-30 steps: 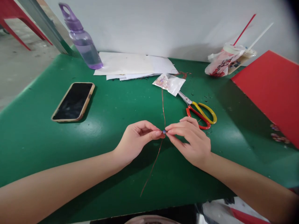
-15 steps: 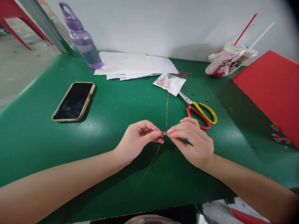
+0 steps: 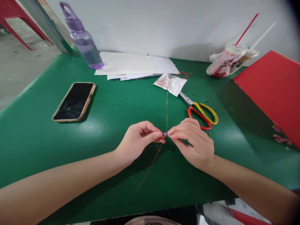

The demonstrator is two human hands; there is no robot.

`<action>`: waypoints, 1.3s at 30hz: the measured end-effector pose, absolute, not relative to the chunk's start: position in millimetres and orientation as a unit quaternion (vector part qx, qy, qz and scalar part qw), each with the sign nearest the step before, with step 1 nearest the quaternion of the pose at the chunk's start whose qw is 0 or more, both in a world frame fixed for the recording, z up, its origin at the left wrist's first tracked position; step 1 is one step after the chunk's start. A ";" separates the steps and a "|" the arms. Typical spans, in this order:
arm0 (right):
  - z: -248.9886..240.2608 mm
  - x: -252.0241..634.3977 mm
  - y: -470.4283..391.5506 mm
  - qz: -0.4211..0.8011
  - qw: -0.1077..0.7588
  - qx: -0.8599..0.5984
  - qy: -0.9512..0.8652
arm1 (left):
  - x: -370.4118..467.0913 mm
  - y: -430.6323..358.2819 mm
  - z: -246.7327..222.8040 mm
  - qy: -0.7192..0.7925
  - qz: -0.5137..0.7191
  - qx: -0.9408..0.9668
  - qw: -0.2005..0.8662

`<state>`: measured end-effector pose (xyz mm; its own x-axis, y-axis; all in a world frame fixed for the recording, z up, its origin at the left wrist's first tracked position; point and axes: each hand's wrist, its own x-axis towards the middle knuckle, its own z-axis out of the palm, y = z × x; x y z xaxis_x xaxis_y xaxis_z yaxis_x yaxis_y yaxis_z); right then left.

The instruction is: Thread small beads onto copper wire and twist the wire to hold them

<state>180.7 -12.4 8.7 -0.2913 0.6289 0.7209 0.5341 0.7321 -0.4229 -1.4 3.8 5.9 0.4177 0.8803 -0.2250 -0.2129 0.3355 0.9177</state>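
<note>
Currently, we are pinching opposite sides of the small round blue bead [image 3: 165, 133] with our left hand [image 3: 136, 140] and right hand [image 3: 197, 143], fingertips pressed together; thin copper-coloured wire [image 3: 167, 109] is extending both ways. Apparently, we are steadying the bead; further adjustment is demanding light, even pressure.
</note>
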 end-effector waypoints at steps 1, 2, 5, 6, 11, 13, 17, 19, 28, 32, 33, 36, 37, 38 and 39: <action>8.5 180.6 -12.4 0.051 0.475 -0.361 -0.801 | -1.4 3.8 6.0 0.384 0.379 0.433 0.722; 8.3 180.5 -12.4 0.052 0.477 -0.359 -0.800 | -1.3 3.9 5.9 0.384 0.380 0.432 0.722; 7.9 180.4 -12.6 0.054 0.479 -0.358 -0.800 | -1.1 4.1 5.7 0.383 0.380 0.430 0.723; 7.9 180.4 -12.7 0.054 0.479 -0.358 -0.800 | -1.0 4.2 5.6 0.382 0.381 0.430 0.724; 9.8 179.2 -13.1 0.054 0.477 -0.357 -0.801 | -0.8 4.1 5.5 0.375 0.385 0.428 0.726; 11.0 178.3 -13.1 0.052 0.473 -0.355 -0.805 | -1.0 3.9 5.6 0.374 0.386 0.426 0.728; 13.2 177.4 -13.3 0.046 0.470 -0.351 -0.809 | -2.1 3.7 5.1 0.368 0.386 0.420 0.734; 14.3 177.2 -13.9 0.045 0.470 -0.350 -0.809 | -2.6 4.0 4.8 0.362 0.386 0.416 0.739; 19.4 173.4 -14.9 0.027 0.469 -0.345 -0.813 | -2.9 6.1 2.5 0.329 0.394 0.409 0.755; 19.9 173.4 -15.2 0.027 0.468 -0.346 -0.813 | -3.3 5.9 1.9 0.324 0.395 0.407 0.757; 19.9 173.4 -15.2 0.028 0.468 -0.346 -0.813 | -3.5 5.9 1.9 0.322 0.396 0.407 0.757; 19.7 173.7 -15.2 0.032 0.468 -0.347 -0.812 | -4.2 5.7 1.8 0.317 0.398 0.407 0.759; 19.6 173.8 -15.2 0.034 0.469 -0.348 -0.812 | -4.4 5.5 1.8 0.315 0.398 0.408 0.759; 19.3 174.0 -15.3 0.036 0.468 -0.347 -0.812 | -4.6 5.2 1.8 0.314 0.399 0.409 0.758; 19.0 174.2 -15.5 0.038 0.468 -0.347 -0.812 | -4.6 4.9 1.8 0.313 0.400 0.409 0.758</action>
